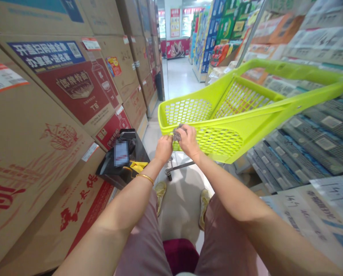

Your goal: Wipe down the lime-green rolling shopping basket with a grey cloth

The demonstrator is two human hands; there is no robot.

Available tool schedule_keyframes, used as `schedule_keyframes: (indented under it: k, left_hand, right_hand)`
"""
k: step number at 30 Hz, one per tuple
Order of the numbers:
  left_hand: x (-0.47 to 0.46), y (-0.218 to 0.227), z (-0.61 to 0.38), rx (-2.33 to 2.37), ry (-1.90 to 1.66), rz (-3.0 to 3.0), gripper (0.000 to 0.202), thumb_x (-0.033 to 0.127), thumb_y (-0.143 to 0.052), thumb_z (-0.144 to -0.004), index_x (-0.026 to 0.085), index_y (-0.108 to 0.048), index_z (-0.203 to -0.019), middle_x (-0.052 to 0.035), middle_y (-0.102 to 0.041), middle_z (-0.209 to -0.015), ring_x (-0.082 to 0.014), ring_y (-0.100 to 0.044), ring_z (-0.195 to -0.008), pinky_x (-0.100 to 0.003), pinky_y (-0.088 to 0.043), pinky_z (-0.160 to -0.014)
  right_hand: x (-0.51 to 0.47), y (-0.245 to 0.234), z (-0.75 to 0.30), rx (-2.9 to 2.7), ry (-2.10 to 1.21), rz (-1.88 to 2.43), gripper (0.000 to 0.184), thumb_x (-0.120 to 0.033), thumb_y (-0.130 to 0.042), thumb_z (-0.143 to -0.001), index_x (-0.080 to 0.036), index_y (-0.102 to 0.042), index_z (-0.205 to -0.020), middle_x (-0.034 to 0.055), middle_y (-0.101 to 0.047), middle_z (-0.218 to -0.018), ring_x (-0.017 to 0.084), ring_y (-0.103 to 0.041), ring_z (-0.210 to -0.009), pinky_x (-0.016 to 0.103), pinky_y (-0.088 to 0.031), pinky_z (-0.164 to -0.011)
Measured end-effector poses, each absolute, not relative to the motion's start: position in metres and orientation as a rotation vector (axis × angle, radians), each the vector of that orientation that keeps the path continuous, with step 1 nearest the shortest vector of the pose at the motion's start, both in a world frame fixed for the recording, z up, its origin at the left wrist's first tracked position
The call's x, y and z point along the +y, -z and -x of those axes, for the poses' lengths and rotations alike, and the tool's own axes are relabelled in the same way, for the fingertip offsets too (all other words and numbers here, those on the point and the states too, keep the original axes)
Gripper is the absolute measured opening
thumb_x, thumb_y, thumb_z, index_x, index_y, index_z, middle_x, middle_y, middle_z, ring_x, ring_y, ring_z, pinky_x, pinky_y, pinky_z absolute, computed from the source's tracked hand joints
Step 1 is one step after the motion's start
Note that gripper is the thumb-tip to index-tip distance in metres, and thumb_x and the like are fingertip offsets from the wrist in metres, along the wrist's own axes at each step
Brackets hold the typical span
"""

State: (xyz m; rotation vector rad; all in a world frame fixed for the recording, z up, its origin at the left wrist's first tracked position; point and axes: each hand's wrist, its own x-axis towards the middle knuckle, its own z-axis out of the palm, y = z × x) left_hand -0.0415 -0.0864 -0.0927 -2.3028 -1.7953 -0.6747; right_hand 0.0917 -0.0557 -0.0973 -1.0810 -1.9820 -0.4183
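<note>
A lime-green shopping cart with perforated basket walls stands in front of me, its handle toward the right. My right hand is closed around a crumpled grey-brown cloth, pressed against the basket's near front corner. Just left of it, my left hand has its fingers curled on the lower edge of that same corner, beside the cloth. Its fingertips are partly hidden, and a gold bangle circles the wrist.
Stacked cardboard boxes wall the left side. A black box holding a phone and a yellow item sits on the floor there. Packaged goods pile up on the right. Beneath me is a maroon seat.
</note>
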Motion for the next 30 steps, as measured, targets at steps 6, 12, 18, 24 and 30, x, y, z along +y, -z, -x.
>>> schedule_keyframes:
  k: [6, 12, 18, 24, 30]
  left_hand:
    - [-0.088, 0.09, 0.041, -1.794, 0.624, 2.297, 0.026, 0.006, -0.035, -0.087, 0.013, -0.06, -0.092, -0.0099, -0.063, -0.091, -0.0205, -0.056, -0.09, -0.033, -0.045, -0.085]
    - [-0.089, 0.088, 0.041, -1.799, 0.556, 2.271, 0.024, 0.01, -0.037, -0.09, 0.012, -0.06, -0.095, -0.0108, -0.063, -0.089, -0.022, -0.056, -0.089, -0.033, -0.044, -0.082]
    - [-0.091, 0.093, 0.043, -1.766, 0.55, 2.294, 0.026, 0.009, -0.039, -0.089, 0.011, -0.059, -0.106, -0.0114, -0.063, -0.093, -0.0222, -0.056, -0.093, -0.032, -0.044, -0.085]
    - [-0.095, 0.093, 0.046, -1.767, 0.586, 2.327, 0.033, 0.006, -0.037, -0.088, 0.01, -0.055, -0.116, -0.012, -0.062, -0.099, -0.0208, -0.055, -0.097, -0.033, -0.044, -0.088]
    - [-0.107, 0.088, 0.042, -1.748, 0.501, 2.333, 0.024, 0.012, -0.037, -0.09, 0.013, -0.06, -0.098, -0.0113, -0.062, -0.092, -0.0216, -0.055, -0.092, -0.035, -0.045, -0.085]
  right_hand:
    - [-0.057, 0.119, -0.088, -2.153, 0.393, 1.146, 0.029, -0.018, -0.041, -0.091, -0.026, -0.065, -0.105, 0.0069, -0.054, -0.102, 0.019, -0.042, -0.09, 0.032, -0.033, -0.08]
    - [-0.066, 0.144, -0.096, -2.449, 0.383, 1.14, 0.025, -0.023, -0.043, -0.093, -0.026, -0.065, -0.105, 0.0057, -0.059, -0.107, 0.019, -0.044, -0.09, 0.031, -0.031, -0.076]
    - [-0.071, 0.141, -0.102, -2.559, 0.393, 1.052, 0.023, -0.025, -0.044, -0.093, -0.025, -0.064, -0.103, 0.0057, -0.059, -0.107, 0.019, -0.044, -0.09, 0.031, -0.031, -0.076]
    - [-0.063, 0.108, -0.098, -2.219, 0.418, 1.097, 0.029, -0.019, -0.043, -0.092, -0.027, -0.061, -0.112, 0.0077, -0.054, -0.108, 0.02, -0.041, -0.092, 0.032, -0.032, -0.081]
    - [-0.063, 0.094, -0.102, -2.121, 0.358, 1.019, 0.028, -0.014, -0.047, -0.085, -0.022, -0.063, -0.107, 0.009, -0.051, -0.106, 0.02, -0.04, -0.093, 0.033, -0.034, -0.084]
